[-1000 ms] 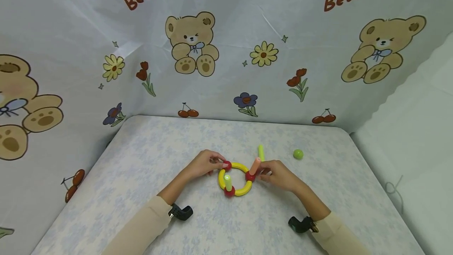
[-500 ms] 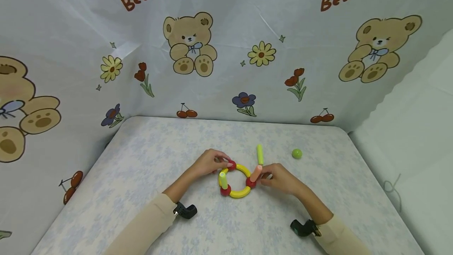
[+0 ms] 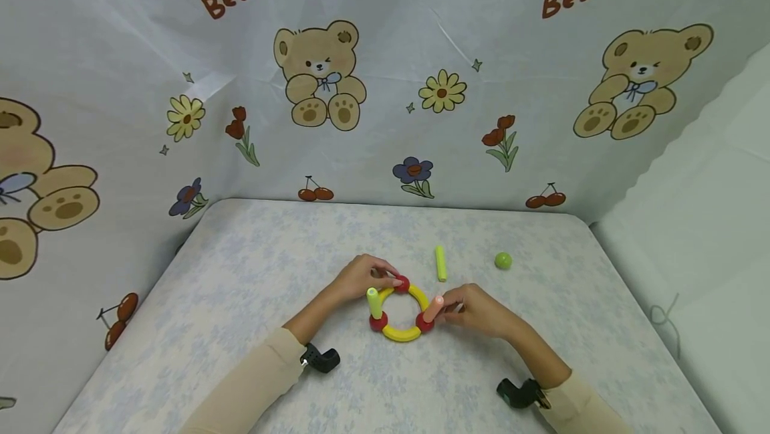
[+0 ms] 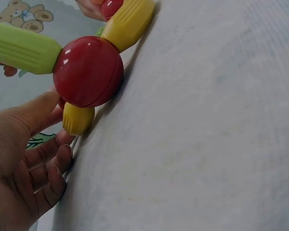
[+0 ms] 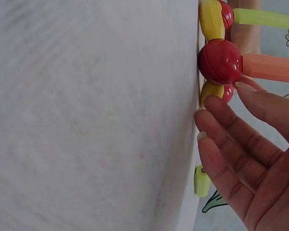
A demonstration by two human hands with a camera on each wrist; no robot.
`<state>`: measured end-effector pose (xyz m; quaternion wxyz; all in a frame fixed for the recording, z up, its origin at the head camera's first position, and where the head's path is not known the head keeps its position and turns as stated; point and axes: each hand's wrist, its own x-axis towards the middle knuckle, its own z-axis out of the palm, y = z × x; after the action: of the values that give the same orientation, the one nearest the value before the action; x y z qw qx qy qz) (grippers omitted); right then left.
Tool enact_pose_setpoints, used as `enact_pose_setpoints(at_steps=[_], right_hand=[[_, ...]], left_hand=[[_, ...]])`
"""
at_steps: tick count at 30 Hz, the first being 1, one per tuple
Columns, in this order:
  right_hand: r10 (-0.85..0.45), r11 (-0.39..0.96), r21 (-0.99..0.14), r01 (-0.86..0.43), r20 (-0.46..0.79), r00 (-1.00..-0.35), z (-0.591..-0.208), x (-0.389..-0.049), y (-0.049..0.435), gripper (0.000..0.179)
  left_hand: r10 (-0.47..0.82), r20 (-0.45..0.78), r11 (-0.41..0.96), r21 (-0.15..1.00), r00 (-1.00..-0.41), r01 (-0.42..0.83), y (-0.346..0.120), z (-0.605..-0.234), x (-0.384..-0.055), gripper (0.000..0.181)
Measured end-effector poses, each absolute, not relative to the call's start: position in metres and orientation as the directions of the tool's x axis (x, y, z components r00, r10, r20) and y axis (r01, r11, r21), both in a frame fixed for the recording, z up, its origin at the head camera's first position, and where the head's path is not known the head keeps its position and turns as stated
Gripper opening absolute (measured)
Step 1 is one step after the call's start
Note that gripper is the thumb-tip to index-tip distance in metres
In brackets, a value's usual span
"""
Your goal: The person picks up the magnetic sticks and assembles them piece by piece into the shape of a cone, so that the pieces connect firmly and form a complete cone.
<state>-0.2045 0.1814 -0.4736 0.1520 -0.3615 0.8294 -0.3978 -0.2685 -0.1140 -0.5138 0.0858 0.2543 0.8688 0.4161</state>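
A toy ring of curved yellow rods (image 3: 402, 334) joined by red balls (image 3: 424, 321) lies on the table between both hands. A light green rod (image 3: 374, 303) stands up from the left ball, leaning slightly. An orange rod (image 3: 433, 308) rises from the right ball, tilted right. My left hand (image 3: 359, 279) pinches the ring's far red ball (image 3: 402, 283) with thumb and forefinger. At the right ball, my right hand (image 3: 478, 311) pinches beside the base of the orange rod; in the right wrist view its other fingers (image 5: 216, 159) spread loosely, and the forefinger is partly hidden.
Beyond the ring lies a loose yellow-green rod (image 3: 441, 264). A green ball (image 3: 502, 260) sits farther right on the patterned table (image 3: 289, 233). A bear-print curtain (image 3: 373, 99) hangs behind the table's far edge. A pale cord (image 3: 664, 317) hangs at the right.
The ring has turned clockwise: its far ball moved right, the right ball came nearer, and the green rod's ball went left. Both hands moved along with it.
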Motion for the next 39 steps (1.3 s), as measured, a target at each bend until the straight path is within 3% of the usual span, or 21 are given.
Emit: enact_pose_setpoints(at_steps=[7, 14, 21, 32, 39], right_hand=[[-0.694, 0.477, -0.75, -0.458, -0.001, -0.72, -0.47, -0.204, 0.182, 0.025], [-0.539, 0.609, -0.662, -0.437, 0.059, -0.841, -0.457, -0.22, 0.188, 0.017], [-0.336, 0.699, -0.661, -0.273, 0.033, -0.941, -0.449, -0.248, 0.181, 0.016], [-0.161, 0.84, -0.543, -0.023, -0.208, -0.965, -0.46, -0.283, 0.163, 0.037], [-0.144, 0.871, -0.491, 0.012, -0.279, -0.949, -0.465, -0.291, 0.157, 0.034]], left_hand=[[0.503, 0.047, 0.513, 0.787, -0.863, 0.342, -0.122, -0.516, -0.267, 0.023], [0.501, -0.025, 0.471, 0.846, -0.865, 0.249, -0.141, -0.515, -0.252, 0.023], [0.497, -0.025, 0.447, 0.864, -0.867, 0.231, -0.149, -0.517, -0.236, 0.019], [0.453, -0.005, 0.431, 0.877, -0.891, 0.214, -0.149, -0.523, -0.231, 0.015], [0.437, 0.018, 0.43, 0.874, -0.899, 0.226, -0.15, -0.527, -0.23, 0.015]])
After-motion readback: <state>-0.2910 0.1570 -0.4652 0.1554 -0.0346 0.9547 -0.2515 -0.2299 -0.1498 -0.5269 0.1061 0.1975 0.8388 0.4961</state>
